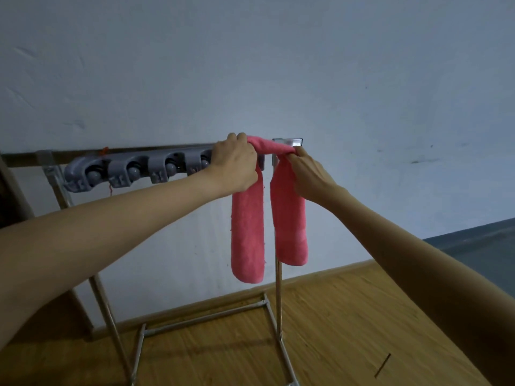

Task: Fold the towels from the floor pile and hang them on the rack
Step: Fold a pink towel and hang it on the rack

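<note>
A pink towel (pixel 248 235), folded into a narrow strip, is draped over the right end of the rack's top bar (pixel 125 153), its two ends hanging down side by side. My left hand (pixel 235 165) grips the towel's top at the left of the drape, fingers curled over it. My right hand (pixel 308 174) pinches the towel's top at the right, just in front of the shiny metal bracket (pixel 288 142). The floor pile is out of view.
A grey plastic holder strip (pixel 133 169) with round clips runs along the bar's left part. The rack's metal legs (pixel 278 296) and base frame (pixel 206 319) stand on the wooden floor (pixel 348 330) against a pale wall. A thin dark stick (pixel 383 365) lies on the floor at right.
</note>
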The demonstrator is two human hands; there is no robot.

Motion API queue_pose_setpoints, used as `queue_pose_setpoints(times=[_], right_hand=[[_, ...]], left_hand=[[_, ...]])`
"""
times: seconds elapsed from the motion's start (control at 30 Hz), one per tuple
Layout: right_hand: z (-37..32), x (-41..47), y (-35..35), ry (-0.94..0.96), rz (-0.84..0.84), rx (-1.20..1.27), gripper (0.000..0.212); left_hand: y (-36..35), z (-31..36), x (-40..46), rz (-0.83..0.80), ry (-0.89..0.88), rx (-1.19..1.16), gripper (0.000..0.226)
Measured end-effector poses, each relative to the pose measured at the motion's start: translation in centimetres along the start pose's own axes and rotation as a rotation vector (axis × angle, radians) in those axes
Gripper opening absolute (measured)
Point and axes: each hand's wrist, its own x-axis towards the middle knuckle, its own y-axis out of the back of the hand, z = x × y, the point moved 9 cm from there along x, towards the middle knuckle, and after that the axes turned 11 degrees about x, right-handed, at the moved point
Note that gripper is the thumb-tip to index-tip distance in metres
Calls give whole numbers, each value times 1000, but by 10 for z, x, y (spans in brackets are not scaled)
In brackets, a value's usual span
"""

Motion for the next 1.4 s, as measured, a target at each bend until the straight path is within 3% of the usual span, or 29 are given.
queue_pose_setpoints(times=[0.3,0.7,0.9,1.2,1.4], right_hand=[[26,-4,-53,-74,-77,91,52],[33,-32,-92,16,-98,174,43],[28,-45,-101,13,-89,231,54],[34,-84,-146,-39,-64,315,42],[41,-118,-187,-73,-132,292,53]], left_hand=[[-42,28,-10,-90,-11,57,34],[-61,49,-21,-82,-119,-42,43],[-52,52,-20,-71,-113,-123,43],[-90,70,-71,-24,-104,-342,57],[-162,96,-129,-193,-121,-397,40]])
